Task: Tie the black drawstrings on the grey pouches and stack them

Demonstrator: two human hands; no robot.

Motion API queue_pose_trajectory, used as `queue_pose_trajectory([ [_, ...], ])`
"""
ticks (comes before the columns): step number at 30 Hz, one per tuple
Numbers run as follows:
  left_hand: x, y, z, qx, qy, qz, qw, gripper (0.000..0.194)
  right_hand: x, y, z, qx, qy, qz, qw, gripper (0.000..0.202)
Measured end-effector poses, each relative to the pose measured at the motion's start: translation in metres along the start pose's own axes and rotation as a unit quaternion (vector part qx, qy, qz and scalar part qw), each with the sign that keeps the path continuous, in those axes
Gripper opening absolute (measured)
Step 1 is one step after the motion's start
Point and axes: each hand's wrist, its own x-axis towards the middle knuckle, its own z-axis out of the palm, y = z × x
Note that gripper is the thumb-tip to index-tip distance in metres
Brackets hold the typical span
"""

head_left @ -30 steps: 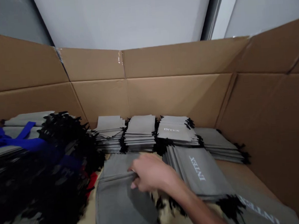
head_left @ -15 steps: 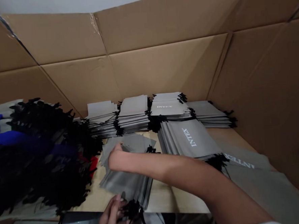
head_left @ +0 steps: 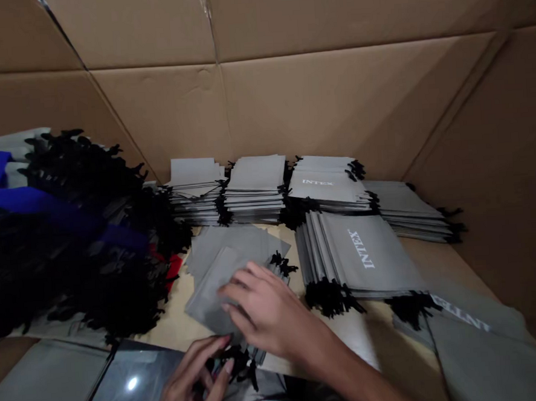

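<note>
Grey pouches with black cord ends form a loose stack (head_left: pixel 210 289) at the front middle of the wooden table. My right hand (head_left: pixel 261 310) lies over this stack, fingers bent on its upper pouch; whether it grips the fabric is unclear. At the near edge, my left hand (head_left: pixel 197 380) has its thumb and fingers around the stack's black cord ends (head_left: pixel 244 365). Other flat grey pouches (head_left: pixel 229 245) lie just behind. To the right rests a leaning stack of pouches printed INTEX (head_left: pixel 366 249).
Several pouch stacks (head_left: pixel 255 183) line the cardboard wall (head_left: pixel 334 99). A large heap of black cord ends (head_left: pixel 71 255) with a blue strap (head_left: pixel 18 197) fills the left. More grey pouches (head_left: pixel 495 350) lie at the right front.
My right hand has drawn back toward me and right, from the pouches behind to the front stack. My left hand stays near the cord ends. The view has tilted downward.
</note>
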Motion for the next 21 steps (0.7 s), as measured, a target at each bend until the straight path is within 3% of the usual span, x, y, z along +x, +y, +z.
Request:
queue_pose_trajectory([
  [5,0.003,-0.003,0.010,0.015,-0.007,0.033,0.999,0.028,-0.046,-0.007,0.018,0.123,-0.035,0.100,0.987,0.014],
  [9,0.000,-0.007,0.009,0.017,-0.004,0.060,0.998,0.024,-0.056,-0.011,0.029,0.137,-0.091,0.124,0.979,0.014],
  [13,-0.001,-0.004,0.008,0.021,0.005,0.076,0.997,0.020,-0.057,-0.009,0.030,0.138,-0.106,0.138,0.975,0.015],
  [16,-0.001,-0.001,0.012,0.006,0.032,0.027,0.999,0.022,-0.057,-0.006,0.036,0.121,-0.086,0.116,0.982,0.011],
  [21,0.000,0.005,0.016,-0.004,0.055,-0.004,0.998,0.024,-0.061,-0.003,0.055,0.058,0.008,0.048,0.997,0.012],
])
